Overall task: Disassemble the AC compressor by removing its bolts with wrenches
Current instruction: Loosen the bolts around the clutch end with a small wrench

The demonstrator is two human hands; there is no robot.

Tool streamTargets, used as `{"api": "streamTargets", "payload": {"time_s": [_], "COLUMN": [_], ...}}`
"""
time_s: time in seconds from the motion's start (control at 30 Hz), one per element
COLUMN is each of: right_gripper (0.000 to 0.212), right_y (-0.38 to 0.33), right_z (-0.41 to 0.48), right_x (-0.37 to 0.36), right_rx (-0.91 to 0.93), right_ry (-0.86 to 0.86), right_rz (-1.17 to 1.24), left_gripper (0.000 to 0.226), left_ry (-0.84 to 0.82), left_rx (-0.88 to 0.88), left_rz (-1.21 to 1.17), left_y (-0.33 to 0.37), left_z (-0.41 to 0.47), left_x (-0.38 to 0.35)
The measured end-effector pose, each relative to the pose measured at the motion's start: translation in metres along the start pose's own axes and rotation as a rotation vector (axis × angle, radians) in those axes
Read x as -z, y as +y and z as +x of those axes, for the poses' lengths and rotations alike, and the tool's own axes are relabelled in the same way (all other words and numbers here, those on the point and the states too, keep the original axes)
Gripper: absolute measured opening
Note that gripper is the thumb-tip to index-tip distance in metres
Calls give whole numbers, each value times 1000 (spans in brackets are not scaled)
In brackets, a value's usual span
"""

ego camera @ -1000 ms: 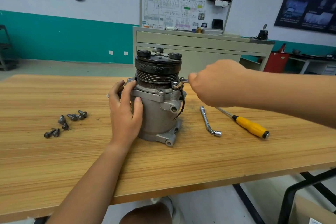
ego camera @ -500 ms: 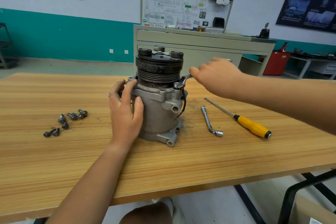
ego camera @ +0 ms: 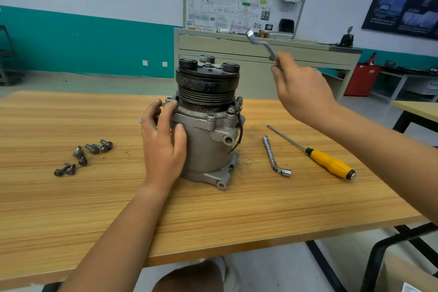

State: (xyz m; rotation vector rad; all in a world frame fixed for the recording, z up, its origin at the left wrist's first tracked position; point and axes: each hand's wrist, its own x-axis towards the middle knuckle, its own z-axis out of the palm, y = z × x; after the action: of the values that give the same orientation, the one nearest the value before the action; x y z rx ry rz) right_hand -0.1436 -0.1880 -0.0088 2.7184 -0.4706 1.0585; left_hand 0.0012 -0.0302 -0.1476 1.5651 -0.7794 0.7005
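Note:
The grey AC compressor (ego camera: 206, 140) stands upright mid-table, its black pulley on top. My left hand (ego camera: 163, 147) holds its left side, thumb and fingers wrapped on the housing. My right hand (ego camera: 301, 87) is raised to the right of the pulley and grips a silver wrench (ego camera: 262, 42), whose ring end points up and left, clear of the compressor. Bolts (ego camera: 233, 109) still stand in the flange on the compressor's right side. Several removed bolts (ego camera: 83, 156) lie loose on the table at left.
A silver L-shaped socket wrench (ego camera: 275, 156) and a yellow-handled screwdriver (ego camera: 329, 163) lie on the wooden table (ego camera: 213, 220) to the right of the compressor. A grey cabinet with a wiring display board (ego camera: 244, 5) stands behind the table.
My right hand has lifted the wrench off the flange bolt, up and to the right, above the pulley's level. My left hand stays on the housing.

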Motion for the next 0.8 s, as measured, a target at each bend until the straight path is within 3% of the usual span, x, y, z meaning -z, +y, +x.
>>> {"api": "streamTargets", "payload": {"time_s": [0.13,0.3,0.6,0.73,0.8], "right_gripper": [20,13,37,6,7], "right_y": [-19,-34,-59,-58,-48], "right_z": [-29,-40,-40,-35,-29], "right_x": [28,38,37,41,40], "right_rx": [50,95,198,241,270], "right_ry": [-234,-362,-517,-527,-517], "right_rz": [-185,-378,-588,-553,-527], "left_gripper": [48,49,49,49,49], "left_ry": [-5,-8,-20,-15,-14], "left_rx": [-1,-3,10,10,14], "left_rz": [-7,-11,-13,-15,-21], "left_y": [0,1,2,2,2], "left_z": [-1,0,-1,0,-1], "left_x": [1,2,2,2,2]}}
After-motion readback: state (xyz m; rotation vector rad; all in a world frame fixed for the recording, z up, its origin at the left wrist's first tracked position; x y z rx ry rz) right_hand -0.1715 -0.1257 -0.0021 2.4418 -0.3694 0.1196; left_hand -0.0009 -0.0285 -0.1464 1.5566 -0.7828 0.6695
